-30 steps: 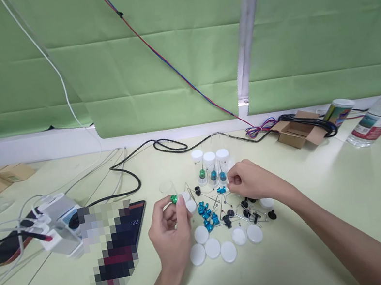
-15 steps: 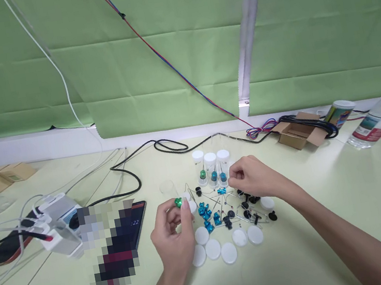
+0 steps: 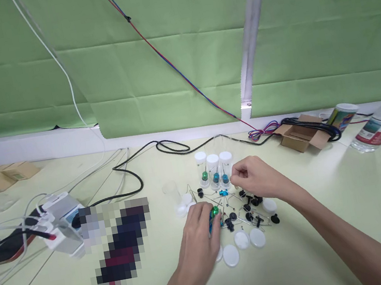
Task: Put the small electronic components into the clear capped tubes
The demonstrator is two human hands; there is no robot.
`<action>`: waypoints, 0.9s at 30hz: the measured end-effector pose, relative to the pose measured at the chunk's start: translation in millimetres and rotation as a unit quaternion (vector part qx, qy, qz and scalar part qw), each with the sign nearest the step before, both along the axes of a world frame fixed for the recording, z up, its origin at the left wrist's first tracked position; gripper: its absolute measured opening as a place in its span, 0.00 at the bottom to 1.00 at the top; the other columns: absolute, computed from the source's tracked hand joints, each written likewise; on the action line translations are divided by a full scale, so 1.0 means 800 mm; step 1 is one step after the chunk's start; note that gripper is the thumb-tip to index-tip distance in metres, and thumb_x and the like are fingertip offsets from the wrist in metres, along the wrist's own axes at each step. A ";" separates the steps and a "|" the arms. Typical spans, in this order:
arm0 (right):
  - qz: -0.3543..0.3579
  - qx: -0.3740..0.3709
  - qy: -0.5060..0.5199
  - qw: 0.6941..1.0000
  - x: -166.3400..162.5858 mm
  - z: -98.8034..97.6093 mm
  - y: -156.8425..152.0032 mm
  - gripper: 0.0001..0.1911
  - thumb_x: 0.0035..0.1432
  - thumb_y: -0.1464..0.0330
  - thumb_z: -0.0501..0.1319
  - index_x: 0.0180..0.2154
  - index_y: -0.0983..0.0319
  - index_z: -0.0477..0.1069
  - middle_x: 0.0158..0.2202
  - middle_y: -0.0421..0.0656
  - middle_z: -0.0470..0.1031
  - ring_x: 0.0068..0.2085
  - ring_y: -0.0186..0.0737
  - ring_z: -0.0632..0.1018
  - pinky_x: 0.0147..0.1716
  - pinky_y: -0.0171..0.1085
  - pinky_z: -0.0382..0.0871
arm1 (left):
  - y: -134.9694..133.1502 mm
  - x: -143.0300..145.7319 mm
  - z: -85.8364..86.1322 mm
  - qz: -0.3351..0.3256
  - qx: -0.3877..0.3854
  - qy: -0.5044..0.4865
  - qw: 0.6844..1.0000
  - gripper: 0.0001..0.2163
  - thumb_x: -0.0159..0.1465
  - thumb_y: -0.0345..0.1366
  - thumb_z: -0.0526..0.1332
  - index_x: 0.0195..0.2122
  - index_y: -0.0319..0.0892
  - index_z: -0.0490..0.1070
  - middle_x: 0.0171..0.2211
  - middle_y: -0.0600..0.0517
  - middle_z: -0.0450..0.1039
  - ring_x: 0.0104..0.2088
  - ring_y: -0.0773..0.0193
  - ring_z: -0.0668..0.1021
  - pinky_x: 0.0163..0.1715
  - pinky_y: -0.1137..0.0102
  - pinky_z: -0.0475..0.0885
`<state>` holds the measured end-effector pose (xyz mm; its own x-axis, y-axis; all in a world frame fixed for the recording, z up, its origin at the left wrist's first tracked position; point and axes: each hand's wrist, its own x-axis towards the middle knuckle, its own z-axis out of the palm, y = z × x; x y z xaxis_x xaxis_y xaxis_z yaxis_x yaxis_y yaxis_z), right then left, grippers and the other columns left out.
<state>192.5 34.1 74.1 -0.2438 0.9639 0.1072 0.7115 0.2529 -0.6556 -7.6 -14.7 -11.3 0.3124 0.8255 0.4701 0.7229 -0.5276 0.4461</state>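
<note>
My left hand [image 3: 199, 233] is closed over the parts pile, a small shiny green metal part [image 3: 215, 211] pinched between its thumb and fingers. Beneath it, several blue metal parts are mostly covered. My right hand [image 3: 257, 177] is curled with fingertips pinched beside the clear tubes; whatever they may hold is too small to make out. Near its fingertips lies a blue metal part [image 3: 223, 193]. Three capped clear tubes stand upright, one with a green part [image 3: 205, 176] inside and two with blue parts [image 3: 216, 177]. Black disc-ended parts [image 3: 249, 216] and thin metal rods lie between my hands.
White round caps [image 3: 231, 255] lie in front of the pile. An uncapped clear tube [image 3: 172, 192] is behind my left hand. Leftward are a blurred-out phone [image 3: 123, 243] and a power strip [image 3: 63, 214] with cables. An open cardboard box [image 3: 295, 141] and water bottle [image 3: 376, 129] stand right.
My left hand has moved right over the blue parts, carrying the green part with it. My right hand stays pinched in nearly the same place by the tubes. The view has shifted slightly.
</note>
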 end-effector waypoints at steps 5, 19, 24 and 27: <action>0.011 0.002 -0.011 1.000 -0.001 -0.002 0.001 0.12 0.51 0.69 0.52 0.18 0.61 0.59 0.18 0.37 0.58 0.23 0.32 0.59 0.21 0.34 0.50 | 0.012 -0.002 -0.010 0.027 -0.031 0.022 0.999 0.11 0.70 0.34 0.49 0.51 0.42 0.63 0.60 0.40 0.63 0.61 0.50 0.67 0.55 0.54 0.68; 0.002 -0.018 -0.304 0.953 -0.025 -0.042 -0.005 0.10 0.61 0.70 0.54 0.27 0.63 0.67 0.31 0.49 0.72 0.31 0.42 0.73 0.25 0.36 0.52 | 0.009 -0.002 0.002 0.030 -0.104 0.011 0.994 0.12 0.70 0.33 0.46 0.52 0.42 0.61 0.52 0.39 0.68 0.51 0.50 0.75 0.45 0.57 0.72; -0.007 0.060 -0.332 0.941 -0.052 -0.032 -0.008 0.13 0.66 0.72 0.50 0.32 0.63 0.70 0.31 0.49 0.73 0.32 0.42 0.74 0.26 0.36 0.52 | 0.000 0.001 0.013 0.032 -0.138 0.019 0.990 0.09 0.70 0.34 0.44 0.43 0.43 0.62 0.42 0.44 0.68 0.40 0.53 0.76 0.37 0.58 0.72; 0.074 0.096 -0.254 0.960 -0.076 -0.031 0.006 0.12 0.66 0.74 0.49 0.33 0.62 0.69 0.28 0.44 0.71 0.29 0.37 0.72 0.26 0.35 0.51 | 0.000 0.001 0.010 0.027 -0.141 0.016 0.990 0.09 0.70 0.34 0.44 0.43 0.43 0.62 0.43 0.43 0.68 0.42 0.52 0.75 0.38 0.58 0.72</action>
<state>131.6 38.6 49.1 -0.4443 0.8891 0.1105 0.8740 0.4572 -0.1648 -6.7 -14.4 -3.2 0.2751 0.9383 0.2095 0.7625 -0.3456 0.5470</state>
